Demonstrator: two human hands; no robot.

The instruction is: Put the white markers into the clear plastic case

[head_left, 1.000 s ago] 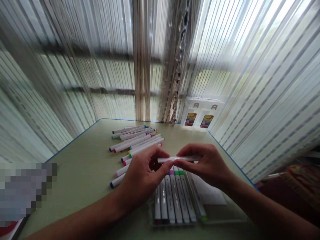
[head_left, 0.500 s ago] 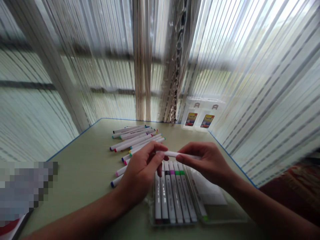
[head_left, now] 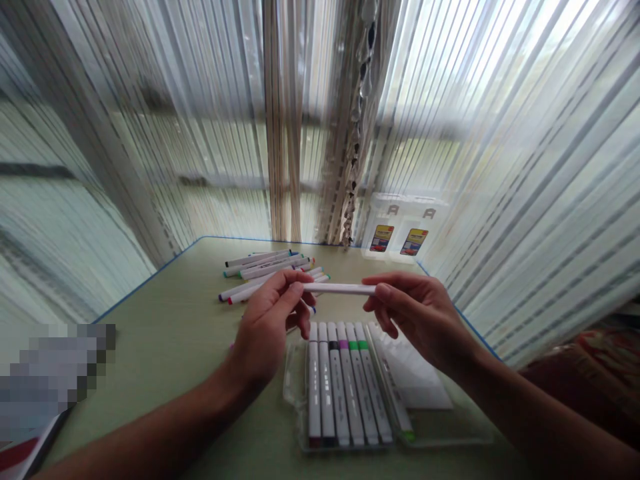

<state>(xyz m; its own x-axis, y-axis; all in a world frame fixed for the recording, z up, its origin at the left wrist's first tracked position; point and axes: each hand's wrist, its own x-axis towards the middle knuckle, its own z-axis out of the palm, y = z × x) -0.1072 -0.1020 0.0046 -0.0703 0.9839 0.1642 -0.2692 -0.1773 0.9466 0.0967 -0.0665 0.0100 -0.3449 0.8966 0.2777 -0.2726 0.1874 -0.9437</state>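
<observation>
A white marker point(head_left: 340, 289) is held level above the table, pinched at its left end by my left hand point(head_left: 275, 310) and at its right end by my right hand point(head_left: 413, 307). Both ends are hidden by my fingers. Just below it lies an open clear plastic case point(head_left: 304, 427) with several white markers point(head_left: 345, 387) side by side, some with black, purple or green bands. One more marker point(head_left: 397, 393) with a green end rests along the case's hinge side. A loose pile of markers point(head_left: 270, 267) lies beyond my left hand, partly covered by it.
Two clear cases with yellow and blue labels point(head_left: 414, 242) stand at the table's far right edge. A white sheet point(head_left: 417, 373) lies in the case's opened lid. String curtains point(head_left: 210, 133) hang behind the green table point(head_left: 150, 347). A blurred-out object point(head_left: 50, 380) sits at left.
My hands have moved apart and slightly up, my left going left. More of the marker between them shows now, and my right hand has shifted its grip to the end.
</observation>
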